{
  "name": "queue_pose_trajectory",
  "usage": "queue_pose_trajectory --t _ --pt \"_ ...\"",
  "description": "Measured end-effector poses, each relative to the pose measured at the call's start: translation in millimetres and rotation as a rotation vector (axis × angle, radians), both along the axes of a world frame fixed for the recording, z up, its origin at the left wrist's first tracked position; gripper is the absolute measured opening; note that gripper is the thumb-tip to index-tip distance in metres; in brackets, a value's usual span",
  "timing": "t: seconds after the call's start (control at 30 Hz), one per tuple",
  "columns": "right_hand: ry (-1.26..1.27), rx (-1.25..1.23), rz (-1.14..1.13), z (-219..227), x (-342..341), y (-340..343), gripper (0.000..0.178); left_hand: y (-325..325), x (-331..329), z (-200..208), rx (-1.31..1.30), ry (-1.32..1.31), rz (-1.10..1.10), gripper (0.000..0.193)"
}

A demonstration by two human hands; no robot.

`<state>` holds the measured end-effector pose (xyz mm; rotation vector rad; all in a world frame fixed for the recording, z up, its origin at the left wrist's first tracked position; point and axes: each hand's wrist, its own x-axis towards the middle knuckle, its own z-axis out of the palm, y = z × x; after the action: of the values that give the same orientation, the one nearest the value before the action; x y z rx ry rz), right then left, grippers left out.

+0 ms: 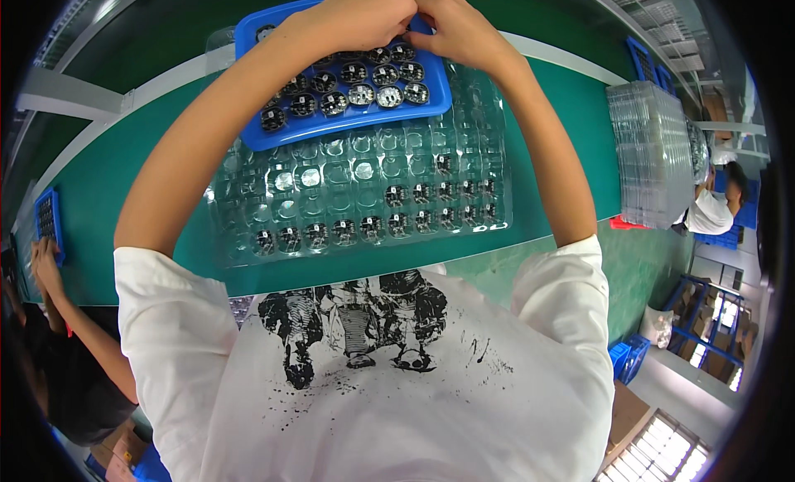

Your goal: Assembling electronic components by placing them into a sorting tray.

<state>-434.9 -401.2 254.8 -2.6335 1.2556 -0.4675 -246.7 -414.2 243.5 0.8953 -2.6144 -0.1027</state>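
At the far edge of the bench, my left hand [374, 16] and my right hand [460, 31] meet over a blue tray [354, 130]. The fingers of both are closed in a pinch, close together; whatever is between them is hidden. Inside the blue tray lie several small round circuit boards [388, 96], black and silver with pale square spots. The tray rests tilted on the far part of a clear plastic blister tray [331, 200]. Boards [371, 227] fill pockets along the blister tray's near rows, mostly toward the right; other pockets hold nothing.
A green bench top [571, 134] runs under the trays. On its right stands a tall stack of clear blister trays [650, 155]. Another person's hands [45, 262] work at a blue tray [50, 217] on the far left. A person in white [712, 210] is at the right.
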Motion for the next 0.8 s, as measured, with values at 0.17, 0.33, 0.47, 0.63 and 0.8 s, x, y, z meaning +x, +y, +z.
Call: queue_pose_trajectory --t 0.17,0.33,0.47,0.63,0.8 --pt "-0.099 -0.075 0.083 -5 0 -1 0.027 -8 38 41 0.154 0.229 -0.063 0.017" --pt "-0.236 0.200 0.024 -4 -13 2 0.028 34 90 85 0.244 0.201 0.164 0.020" --pt "-0.201 0.072 0.068 -4 -5 5 0.024 58 129 64 0.224 0.159 0.271 0.012" --pt "-0.279 -0.030 0.048 25 -20 31 0.013 117 145 58 0.265 0.264 0.376 0.008" --pt "-0.178 0.129 -0.066 38 -56 103 0.007 197 157 45 0.298 0.142 0.330 0.030"
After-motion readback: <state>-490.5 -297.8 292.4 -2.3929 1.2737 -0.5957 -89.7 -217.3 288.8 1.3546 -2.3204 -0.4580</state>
